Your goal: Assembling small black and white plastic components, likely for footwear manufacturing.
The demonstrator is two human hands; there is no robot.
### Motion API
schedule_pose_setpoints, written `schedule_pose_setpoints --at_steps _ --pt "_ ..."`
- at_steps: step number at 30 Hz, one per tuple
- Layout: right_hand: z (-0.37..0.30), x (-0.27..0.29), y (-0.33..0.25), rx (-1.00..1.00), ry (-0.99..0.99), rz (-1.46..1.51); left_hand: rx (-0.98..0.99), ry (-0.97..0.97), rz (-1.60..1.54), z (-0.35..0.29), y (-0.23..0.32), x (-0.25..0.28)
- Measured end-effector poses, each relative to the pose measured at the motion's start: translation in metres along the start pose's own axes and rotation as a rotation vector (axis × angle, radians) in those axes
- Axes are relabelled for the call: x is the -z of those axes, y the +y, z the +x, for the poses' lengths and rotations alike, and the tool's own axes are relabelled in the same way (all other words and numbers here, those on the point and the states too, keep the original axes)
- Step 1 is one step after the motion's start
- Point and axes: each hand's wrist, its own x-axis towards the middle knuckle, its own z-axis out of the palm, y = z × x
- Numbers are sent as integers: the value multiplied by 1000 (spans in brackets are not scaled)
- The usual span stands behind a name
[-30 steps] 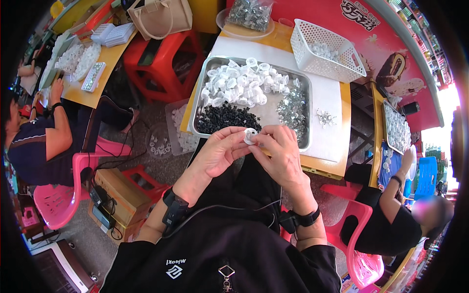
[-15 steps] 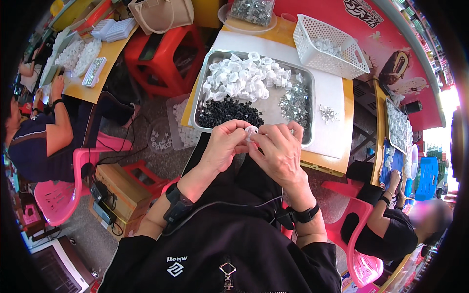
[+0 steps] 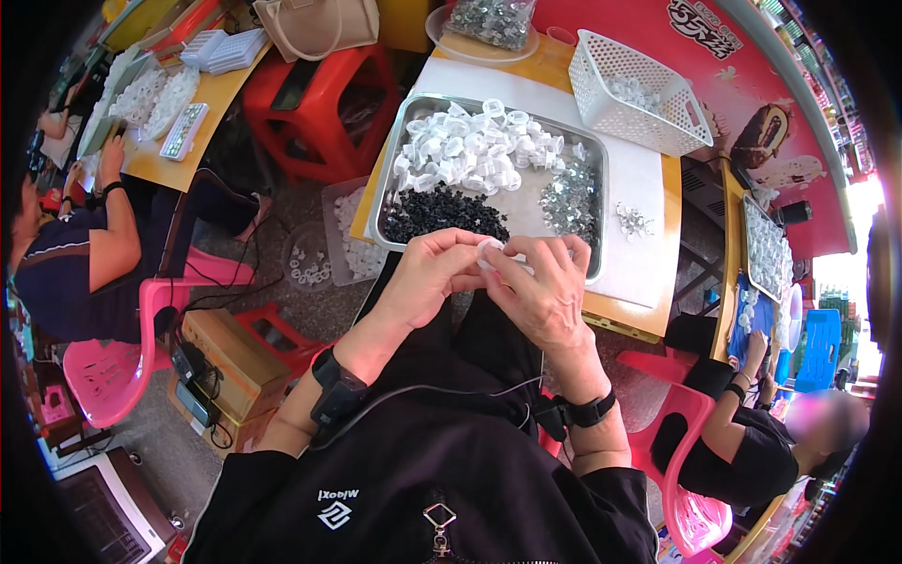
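Both hands meet at the near edge of a metal tray, pinching one small white plastic piece. My left hand grips it from the left with thumb and forefinger. From the right, my right hand closes its fingertips on the same piece, hiding much of it. The tray holds a heap of white round plastic pieces, a pile of small black parts and a pile of shiny silvery clear parts. A few loose shiny bits lie on the white sheet beside the tray.
A white perforated basket stands behind the tray, near a clear bag of parts. At left are a red stool and a cardboard box. Other people sit at tables on the left and right.
A dark spot that showed on the white piece between my fingertips is now out of sight. My hands stay together at nearly the same place, with the fingers slightly shifted.
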Motion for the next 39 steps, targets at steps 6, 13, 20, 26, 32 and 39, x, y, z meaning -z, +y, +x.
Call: schedule_pose_setpoints --at_steps 6,13,20,26,32,39 --pt "6 5 -1 -18 33 20 40 -137 -216 2 -5 15" --pt "0 -2 -3 -126 67 124 51 -159 -268 2 -10 20" --pt "-5 0 -3 5 45 26 63 -100 -229 2 -13 21" --pt "-19 -9 -6 49 13 29 67 -32 -97 -1 -20 27" --pt "-24 -14 -15 22 27 -7 76 25 -122 -6 -25 29" --pt "-28 -25 -15 -87 51 145 69 34 -100 -5 -25 29"
